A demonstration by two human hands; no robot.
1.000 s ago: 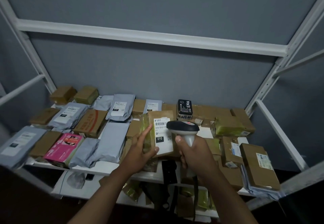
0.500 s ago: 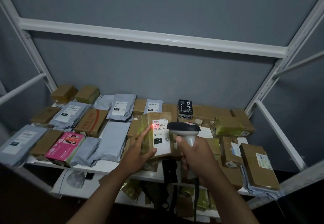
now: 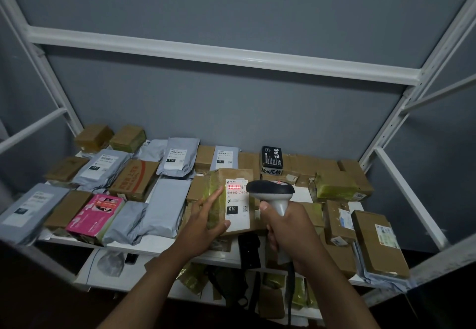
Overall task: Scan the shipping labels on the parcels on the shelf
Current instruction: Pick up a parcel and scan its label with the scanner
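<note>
Both hands were busy: left hand (image 3: 206, 222) gripped the parcel (image 3: 233, 200), right hand (image 3: 288, 231) gripped the scanner (image 3: 271, 191); I judged the red beam should stay across the barcode (image 3: 235, 187) at twelve o'clock on the label (image 3: 238, 206).

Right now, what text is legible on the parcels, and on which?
"010-010-L30-55", cut off by the scanner, and "010": label of the parcel in the left hand.
"010": grey mailer at the back.
"231": grey mailer at left.
"231": rear grey mailer.
Black box, red-printed carton: Chinese print, unreadable.
Other labels: too blurred.
</note>
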